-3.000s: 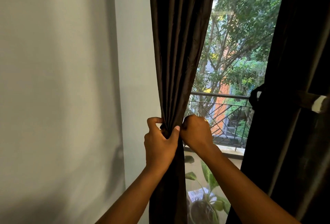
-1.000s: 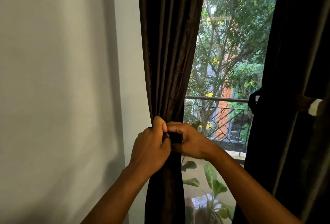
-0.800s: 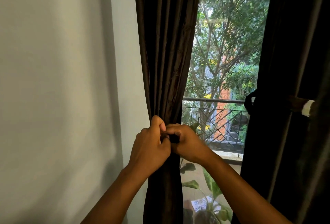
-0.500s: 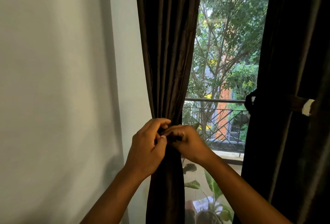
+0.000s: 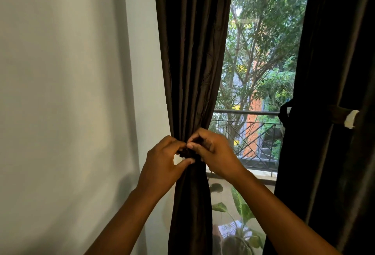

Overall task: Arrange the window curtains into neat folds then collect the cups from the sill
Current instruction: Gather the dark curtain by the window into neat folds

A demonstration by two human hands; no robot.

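1. Curtains are hanging on both sides of the window; the left curtain (image 5: 190, 61), a dark brown panel, is falling in long vertical folds right in front of you, beside a pale wall (image 5: 60, 92).
2. You are gathering that left curtain into a narrow waist about halfway down, and below the waist it is dropping in a tight column.
3. Your left hand (image 5: 162, 165) is reaching in from the left, fingers curled, thumb and fingertips pinching a small dark band (image 5: 187, 153) at the gathered waist.
4. Your right hand (image 5: 213, 153) is coming in from the right, fingers bent and pinching the same band, its fingertips touching those of your left hand.
5. Whether the band is a tie or part of the cloth itself is too dark to tell.
6. The right curtain (image 5: 328, 72) is hanging at the far right, already cinched by a tieback (image 5: 343, 115) with a pale end.
7. Between the curtains, the window is showing a metal balcony railing (image 5: 249, 128), leafy trees (image 5: 263, 31) and an orange building behind them.
8. Below the railing, a potted plant (image 5: 239, 214) with broad green leaves is standing low between the two curtains.
9. Cups are not showing anywhere in this view.
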